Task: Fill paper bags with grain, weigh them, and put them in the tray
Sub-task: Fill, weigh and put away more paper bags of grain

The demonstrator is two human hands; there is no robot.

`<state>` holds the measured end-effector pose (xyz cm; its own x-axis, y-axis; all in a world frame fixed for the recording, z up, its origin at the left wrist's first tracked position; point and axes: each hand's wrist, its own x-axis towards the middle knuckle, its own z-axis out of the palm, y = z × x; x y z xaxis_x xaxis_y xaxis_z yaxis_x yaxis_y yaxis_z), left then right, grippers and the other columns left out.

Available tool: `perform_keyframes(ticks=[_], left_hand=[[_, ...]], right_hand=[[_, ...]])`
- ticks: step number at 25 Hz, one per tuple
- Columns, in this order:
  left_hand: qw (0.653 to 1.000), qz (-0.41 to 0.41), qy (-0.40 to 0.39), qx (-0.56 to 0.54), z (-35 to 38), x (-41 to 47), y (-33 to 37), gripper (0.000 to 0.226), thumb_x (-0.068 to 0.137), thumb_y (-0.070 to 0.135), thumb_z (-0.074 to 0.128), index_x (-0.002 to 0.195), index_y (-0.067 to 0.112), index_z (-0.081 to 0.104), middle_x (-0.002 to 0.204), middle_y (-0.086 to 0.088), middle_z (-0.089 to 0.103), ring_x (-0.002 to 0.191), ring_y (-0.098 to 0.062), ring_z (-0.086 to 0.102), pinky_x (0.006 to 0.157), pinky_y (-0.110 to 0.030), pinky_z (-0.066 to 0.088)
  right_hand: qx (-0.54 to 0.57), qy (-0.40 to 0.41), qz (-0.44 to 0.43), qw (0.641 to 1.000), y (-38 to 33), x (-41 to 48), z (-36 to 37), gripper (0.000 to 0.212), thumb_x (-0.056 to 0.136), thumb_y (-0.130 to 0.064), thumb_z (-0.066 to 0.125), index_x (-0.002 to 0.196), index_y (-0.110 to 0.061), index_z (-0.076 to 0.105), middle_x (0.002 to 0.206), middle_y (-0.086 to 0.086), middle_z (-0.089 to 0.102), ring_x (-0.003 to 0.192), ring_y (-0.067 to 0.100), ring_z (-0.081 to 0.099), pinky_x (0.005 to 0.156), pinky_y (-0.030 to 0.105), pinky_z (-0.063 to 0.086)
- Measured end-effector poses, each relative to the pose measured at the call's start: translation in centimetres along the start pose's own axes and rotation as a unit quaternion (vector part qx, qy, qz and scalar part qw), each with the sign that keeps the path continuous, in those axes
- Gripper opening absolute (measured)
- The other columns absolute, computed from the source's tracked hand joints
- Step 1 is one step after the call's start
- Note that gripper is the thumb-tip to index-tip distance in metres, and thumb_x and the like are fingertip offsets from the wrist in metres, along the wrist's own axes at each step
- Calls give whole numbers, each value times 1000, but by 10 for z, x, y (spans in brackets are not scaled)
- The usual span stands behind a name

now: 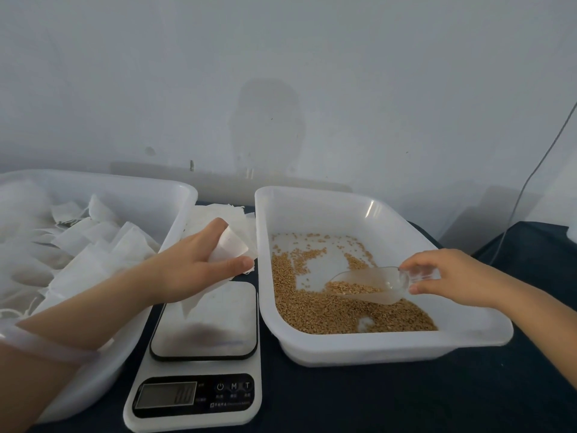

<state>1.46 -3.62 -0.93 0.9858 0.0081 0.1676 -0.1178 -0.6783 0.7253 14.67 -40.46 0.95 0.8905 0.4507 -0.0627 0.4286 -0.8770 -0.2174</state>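
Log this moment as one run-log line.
phase: scooping | left hand: holds paper bag over scale | right hand: holds scoop with grain in right tray

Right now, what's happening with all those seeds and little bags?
A person is bagging grain. Their right hand holds a clear scoop with some grain in it over the grain tray. Their left hand grips a paper bag just above the scale. The left tray already holds many bags.

Glossy white plastic trays [384, 348], clear plastic scoop [371, 284], thin matt paper bags [93, 242], brushed-metal scale [204, 323] platform, dark cloth [406, 401]
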Motion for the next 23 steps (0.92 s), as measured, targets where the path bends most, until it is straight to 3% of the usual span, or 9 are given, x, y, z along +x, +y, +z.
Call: perform_keyframes(ticks=[2, 7, 12, 14, 18, 23], left_hand=[[1000, -5, 0, 4, 0, 0, 0, 69, 61, 70, 45, 106, 17, 42, 102, 9, 56, 98, -9, 53, 76, -12, 37], [1000, -3, -3, -4, -1, -1, 0, 63, 63, 69, 46, 100, 18, 43, 97, 10, 57, 95, -7, 54, 77, -18, 41], [1000, 2, 11, -13, -2, 0, -1, 62, 68, 64, 47, 102, 13, 42, 94, -4, 58, 93, -24, 56, 86, -35, 45], [998, 16, 25, -48, -3, 0, 6, 60, 72, 64, 52, 107, 15, 45, 100, -4, 60, 97, -20, 58, 88, -36, 47], [995, 68, 31, -61, -1, 10, 43, 45, 69, 66, 59, 97, 35, 43, 89, 13, 59, 75, 7, 58, 57, -9, 45], [998, 58, -31, -24, 49, 44, 72, 45, 84, 53, 57, 110, 27, 32, 89, 10, 55, 63, 4, 58, 48, -11, 44]], right_hand=[[6, 4, 0, 1000, -1, -1, 0, 31, 79, -33, 71, 107, -40, 60, 103, -20, 61, 98, 1, 57, 89, 25, 44], [-16, 3, -3, 1000, -6, -3, 3, 32, 78, -35, 72, 106, -42, 58, 102, -22, 60, 98, 2, 56, 90, 24, 44], [20, 34, -14, 999, -11, -5, 5, 33, 77, -33, 73, 106, -40, 59, 97, -27, 57, 94, -4, 55, 88, 21, 41], [45, 43, -21, 998, -13, -8, 3, 34, 77, -32, 73, 107, -40, 59, 97, -27, 59, 93, -7, 54, 89, 21, 41], [85, 55, -37, 994, -15, -15, -9, 37, 76, -33, 72, 107, -45, 55, 104, -26, 59, 99, -4, 55, 88, 23, 39], [114, 118, -32, 986, -17, -17, -38, 36, 80, -28, 70, 113, -37, 60, 112, -17, 61, 109, 6, 54, 98, 34, 41]])
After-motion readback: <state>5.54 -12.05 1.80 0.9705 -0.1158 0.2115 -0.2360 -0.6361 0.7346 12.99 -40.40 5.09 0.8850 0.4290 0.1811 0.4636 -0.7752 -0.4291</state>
